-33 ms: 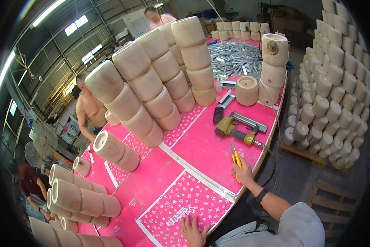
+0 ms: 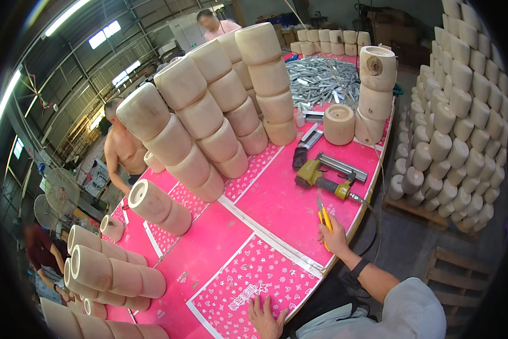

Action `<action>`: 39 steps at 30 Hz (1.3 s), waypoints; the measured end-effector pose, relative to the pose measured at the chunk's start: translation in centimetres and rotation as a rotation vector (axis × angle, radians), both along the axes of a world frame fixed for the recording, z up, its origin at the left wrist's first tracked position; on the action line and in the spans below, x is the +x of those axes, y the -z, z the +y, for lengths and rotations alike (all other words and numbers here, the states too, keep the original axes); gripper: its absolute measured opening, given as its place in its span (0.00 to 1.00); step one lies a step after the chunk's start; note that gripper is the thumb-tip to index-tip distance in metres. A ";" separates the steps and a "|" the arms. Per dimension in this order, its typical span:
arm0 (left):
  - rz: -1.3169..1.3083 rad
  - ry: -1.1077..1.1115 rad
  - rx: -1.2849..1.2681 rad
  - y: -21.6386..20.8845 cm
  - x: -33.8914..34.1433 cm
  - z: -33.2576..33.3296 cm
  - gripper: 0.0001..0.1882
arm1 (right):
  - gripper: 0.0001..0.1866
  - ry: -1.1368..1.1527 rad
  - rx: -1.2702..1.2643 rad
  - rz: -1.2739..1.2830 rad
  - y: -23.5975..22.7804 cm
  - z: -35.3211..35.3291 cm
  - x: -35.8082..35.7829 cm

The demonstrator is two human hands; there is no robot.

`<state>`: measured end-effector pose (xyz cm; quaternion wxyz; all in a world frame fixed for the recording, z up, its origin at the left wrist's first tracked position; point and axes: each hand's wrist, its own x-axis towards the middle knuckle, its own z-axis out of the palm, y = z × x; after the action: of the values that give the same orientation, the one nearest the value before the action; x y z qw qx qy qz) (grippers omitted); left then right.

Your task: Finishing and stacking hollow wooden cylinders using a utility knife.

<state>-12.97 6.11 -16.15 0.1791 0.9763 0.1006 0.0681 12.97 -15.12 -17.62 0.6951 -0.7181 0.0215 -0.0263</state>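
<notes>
My right hand [image 2: 334,236] is closed around a yellow utility knife [image 2: 323,216], whose blade points away from me, at the table's right edge. My left hand [image 2: 267,318] lies flat with fingers spread on a pink patterned sheet [image 2: 282,274] with a white border, close to the near edge. Just beyond the knife lies a green and black pneumatic stapler [image 2: 311,175] with a hose fitted to it. A strip of staples [image 2: 310,135] rests behind the stapler.
Tall stacks of pale wooden cylinders [image 2: 189,130] lean across the pink table [image 2: 211,237]. Shorter stacks [image 2: 112,274] stand at left. A heap of staple strips [image 2: 321,82] lies at the far end. More cylinders [image 2: 457,152] fill a pallet at right. Other people work beyond the table.
</notes>
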 end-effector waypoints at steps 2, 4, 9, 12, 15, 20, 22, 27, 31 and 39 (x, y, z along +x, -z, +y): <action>0.001 0.000 -0.001 0.0 0.0 0.0 0.40 | 0.26 -0.006 -0.005 -0.045 -0.1 0.0 0.0; 0.001 -0.003 -0.002 -0.1 0.0 -0.1 0.40 | 0.25 -0.009 -0.005 -0.054 -0.2 0.0 0.0; 0.003 -0.003 -0.016 -0.1 0.0 0.0 0.40 | 0.24 0.000 0.031 -0.015 -0.2 0.1 0.0; 0.018 -0.006 -0.029 0.0 0.0 0.0 0.40 | 0.24 -0.002 0.012 -0.026 -0.2 0.1 0.0; 0.015 -0.011 -0.028 0.0 -0.1 0.0 0.40 | 0.24 -0.009 0.010 -0.017 -0.1 0.0 -0.1; 0.010 -0.005 -0.022 0.1 0.0 0.1 0.40 | 0.24 -0.011 0.000 -0.050 -0.2 0.0 -0.1; 0.007 -0.003 -0.021 0.1 0.0 0.0 0.40 | 0.24 -0.006 0.007 -0.042 -0.2 0.0 0.0; 0.000 -0.005 -0.026 0.2 -0.1 0.0 0.39 | 0.24 -0.011 0.009 -0.018 0.1 0.0 0.0; 0.000 -0.005 -0.015 0.5 -0.1 0.1 0.40 | 0.25 -0.015 0.006 -0.027 0.3 0.0 0.1; -0.011 0.007 0.024 -0.6 0.1 -0.1 0.38 | 0.25 -0.018 0.005 -0.014 -0.1 0.0 -0.1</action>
<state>-12.92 5.97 -15.55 0.1681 0.9784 0.0951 0.0741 12.85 -15.12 -17.49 0.6974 -0.7162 0.0101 -0.0250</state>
